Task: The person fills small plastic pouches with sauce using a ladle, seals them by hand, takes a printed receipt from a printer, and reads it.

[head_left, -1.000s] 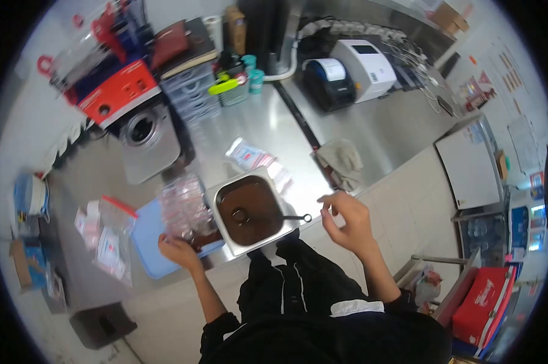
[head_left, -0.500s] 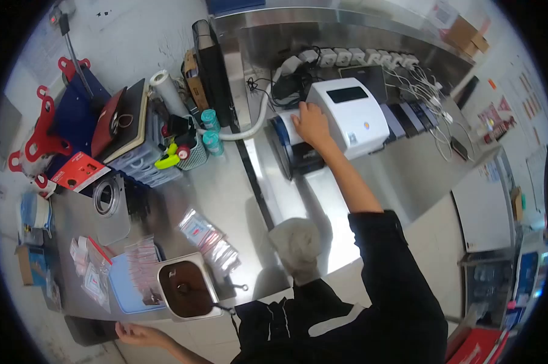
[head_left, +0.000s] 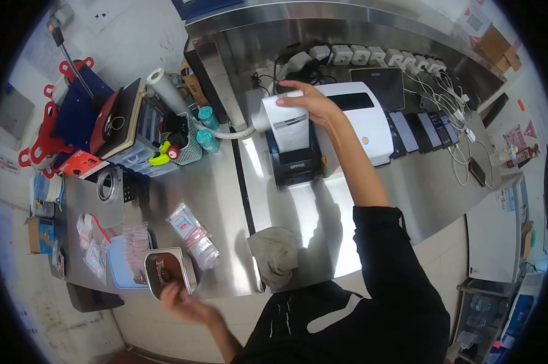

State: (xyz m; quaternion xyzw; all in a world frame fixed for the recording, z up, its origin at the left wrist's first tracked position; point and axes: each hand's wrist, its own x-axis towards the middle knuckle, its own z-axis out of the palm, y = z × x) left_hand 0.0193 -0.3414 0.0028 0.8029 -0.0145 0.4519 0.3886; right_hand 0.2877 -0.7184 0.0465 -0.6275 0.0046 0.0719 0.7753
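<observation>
My right hand (head_left: 310,102) pinches the top of a printed paper receipt (head_left: 291,131) between thumb and fingers. The receipt rises from a black receipt printer (head_left: 299,168), and its lower end still meets the printer. Beside it, under my forearm, stands a larger white machine (head_left: 366,128) with a dark panel on top. My left hand (head_left: 192,307) is over the near edge of a steel container (head_left: 190,271) with brown contents. Motion blurs its fingers, so their grip cannot be made out. Clear packets (head_left: 193,235) with printed labels lie to the container's right.
A crumpled grey cloth (head_left: 275,255) lies at the counter's front edge. Several phones (head_left: 422,131) and tangled white cables (head_left: 453,100) are at the right. A blue tray (head_left: 117,267) holds more packets. Teal rolls (head_left: 208,141) and a basket (head_left: 192,148) stand at back left.
My right hand has lifted at the receipt printer, and the receipt now stands up in its fingers. My left hand has moved right and up to the steel container. The view has shifted slightly.
</observation>
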